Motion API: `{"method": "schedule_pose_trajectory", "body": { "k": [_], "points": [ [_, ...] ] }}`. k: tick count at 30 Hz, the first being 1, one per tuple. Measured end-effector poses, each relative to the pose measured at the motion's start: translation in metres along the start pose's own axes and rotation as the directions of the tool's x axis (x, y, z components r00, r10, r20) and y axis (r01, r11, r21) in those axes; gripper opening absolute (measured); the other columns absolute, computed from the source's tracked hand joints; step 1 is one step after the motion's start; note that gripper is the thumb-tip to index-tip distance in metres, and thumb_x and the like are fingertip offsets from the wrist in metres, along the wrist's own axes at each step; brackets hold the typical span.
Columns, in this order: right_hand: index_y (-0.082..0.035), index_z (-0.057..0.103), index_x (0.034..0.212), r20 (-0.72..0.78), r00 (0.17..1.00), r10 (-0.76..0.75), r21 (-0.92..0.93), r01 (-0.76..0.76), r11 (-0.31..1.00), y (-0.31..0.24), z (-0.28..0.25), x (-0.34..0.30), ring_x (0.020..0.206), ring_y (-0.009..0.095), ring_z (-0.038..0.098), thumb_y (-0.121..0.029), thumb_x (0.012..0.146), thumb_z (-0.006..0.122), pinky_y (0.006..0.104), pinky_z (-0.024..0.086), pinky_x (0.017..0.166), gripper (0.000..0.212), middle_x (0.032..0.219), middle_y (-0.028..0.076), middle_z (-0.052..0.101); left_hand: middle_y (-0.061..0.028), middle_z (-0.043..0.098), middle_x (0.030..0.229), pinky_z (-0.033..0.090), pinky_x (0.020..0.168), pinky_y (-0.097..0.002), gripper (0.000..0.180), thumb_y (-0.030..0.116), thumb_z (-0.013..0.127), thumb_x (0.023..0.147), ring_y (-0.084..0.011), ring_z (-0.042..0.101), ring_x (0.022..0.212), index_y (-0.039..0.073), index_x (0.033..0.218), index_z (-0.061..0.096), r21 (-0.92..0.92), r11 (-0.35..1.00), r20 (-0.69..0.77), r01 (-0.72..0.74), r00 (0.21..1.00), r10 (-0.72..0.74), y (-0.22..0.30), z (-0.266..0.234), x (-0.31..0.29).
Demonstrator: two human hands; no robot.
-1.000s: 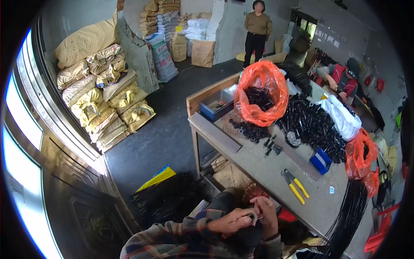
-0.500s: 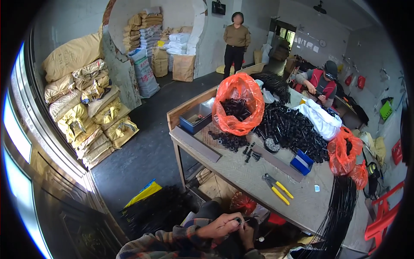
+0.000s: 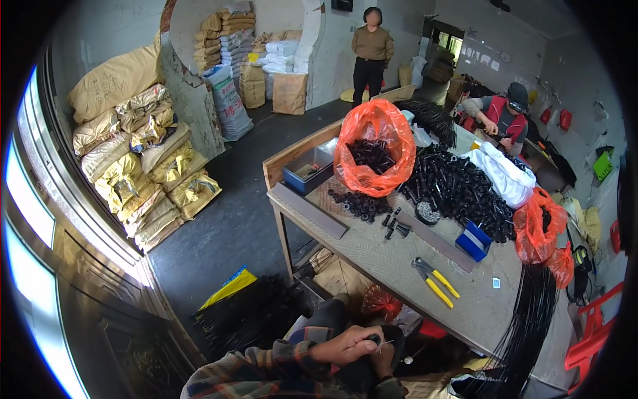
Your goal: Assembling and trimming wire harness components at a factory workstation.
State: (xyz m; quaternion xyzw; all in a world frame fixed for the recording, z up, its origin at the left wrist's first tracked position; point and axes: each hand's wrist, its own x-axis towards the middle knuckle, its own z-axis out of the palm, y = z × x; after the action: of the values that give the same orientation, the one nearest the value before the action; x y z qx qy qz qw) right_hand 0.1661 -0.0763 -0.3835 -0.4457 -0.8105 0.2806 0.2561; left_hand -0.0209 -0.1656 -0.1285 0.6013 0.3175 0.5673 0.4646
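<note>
Low in front of me, beside the table's near edge, my left hand pinches a small dark round piece between thumb and fingers. My right hand is closed and close against it, its fingers mostly hidden. A thin pale strand or pin shows between the two hands; I cannot tell which hand holds it. On the table, yellow-handled cutters lie with their jaws toward the far left. Beyond them are a few loose black parts, a round tub of small metal bits and a blue box.
A large heap of black parts and an orange-red bag cover the far tabletop. Black strands hang over the right edge. Stacked sacks stand left. One person stands behind; another works at far right.
The whole view has shifted slightly, with the table a little further right. My hands stay together at nearly the same place, with the left fingers still round the small dark piece.
</note>
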Motion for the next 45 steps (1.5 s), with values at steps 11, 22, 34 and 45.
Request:
{"method": "schedule_pose_trajectory", "body": {
  "k": [11,22,34,45],
  "points": [
    [-0.009,0.062,0.081,-0.019,0.999,-0.037,0.003,0.037,0.999,-0.013,-0.005,0.002,0.067,0.032,0.061,-0.018,0.081,0.055,0.0389,0.048,0.056,0.012,0.075,0.013,0.062,-0.0033,0.046,0.062,0.036,0.05,-0.0254,0.041,0.043,0.038,0.091,-0.0128,0.045,0.05,0.003,0.086,0.049,0.007,1.0,-0.005,-0.024,1.0,0.024,-0.001,-0.001,0.002],
    [-0.002,0.054,0.079,-0.491,0.828,-0.272,0.051,0.339,0.94,-0.121,-0.145,0.069,0.069,0.029,0.057,-0.007,0.077,0.062,0.0341,0.046,0.065,0.01,0.078,0.014,0.058,-0.0021,0.044,0.061,0.03,0.047,-0.0236,0.057,0.057,0.035,0.088,-0.0095,0.039,0.051,0.002,0.081,0.05,-0.031,0.986,-0.354,0.161,0.921,-0.161,-0.003,-0.004,-0.003],
    [-0.006,0.05,0.083,-0.101,0.86,-0.499,-0.646,0.325,0.691,-0.094,-0.2,0.164,0.078,0.029,0.053,-0.027,0.076,0.064,0.0379,0.044,0.066,0.026,0.082,0.011,0.054,-0.0007,0.034,0.054,0.023,0.044,-0.0238,0.06,0.06,0.043,0.083,-0.0083,0.031,0.046,0.002,0.069,0.042,-0.096,0.994,-0.334,0.052,0.939,-0.082,-0.001,-0.011,0.015],
    [-0.014,0.057,0.109,0.01,0.8,-0.6,-0.536,0.511,0.672,-0.212,-0.227,0.065,0.108,0.021,0.047,-0.012,0.08,0.058,0.0421,0.035,0.091,0.029,0.118,0.009,0.046,-0.003,0.04,0.054,0.028,0.042,-0.0245,0.063,0.064,0.032,0.085,-0.0107,0.036,0.045,0.002,0.078,0.043,-0.087,0.984,-0.332,0.157,0.926,-0.178,0.001,-0.011,0.01]
  ]
}}
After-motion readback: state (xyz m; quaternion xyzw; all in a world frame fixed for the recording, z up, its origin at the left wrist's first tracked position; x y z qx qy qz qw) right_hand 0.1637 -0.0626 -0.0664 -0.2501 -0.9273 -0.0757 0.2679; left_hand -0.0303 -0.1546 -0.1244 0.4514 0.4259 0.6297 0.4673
